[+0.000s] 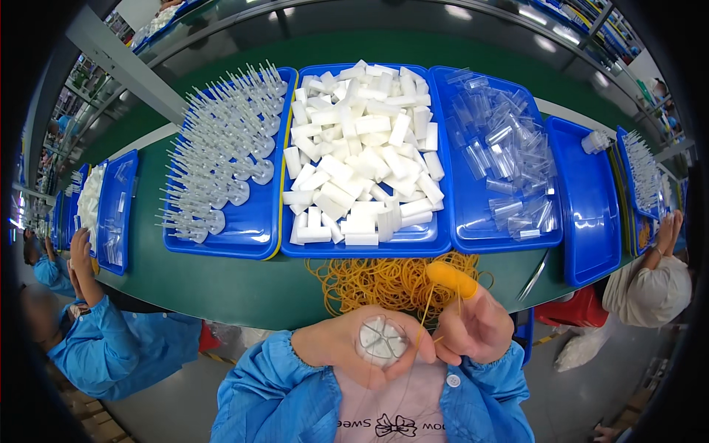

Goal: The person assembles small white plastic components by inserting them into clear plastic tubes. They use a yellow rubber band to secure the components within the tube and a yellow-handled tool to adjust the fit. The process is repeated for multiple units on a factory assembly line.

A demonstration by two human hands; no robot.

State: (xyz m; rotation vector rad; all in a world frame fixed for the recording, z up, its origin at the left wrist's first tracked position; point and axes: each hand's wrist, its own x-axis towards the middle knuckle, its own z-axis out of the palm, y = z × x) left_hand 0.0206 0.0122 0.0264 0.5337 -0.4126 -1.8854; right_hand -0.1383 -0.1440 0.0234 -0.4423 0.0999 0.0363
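the left hand has its grip closed around a round, clear plastic piece with a pale spoked face, which sits in front of the chest with that face turned up toward the camera. the right hand is just beside it, its grip narrow and fingers curled, holding a thin yellow rubber band stretched from a finger in an orange-yellow finger cover; where the band's lower end runs is hard to tell.

just beyond the hands, a tangled heap of yellow rubber bands lies on the green table. behind it stand three blue plastic trays side by side: the left tray bears clear plastic stems on round bases, the middle tray white rectangular blocks, the right tray clear plastic tubes. a slim metal tool lies near the right tray. on the left sits a co-worker in a blue jacket, hands raised.
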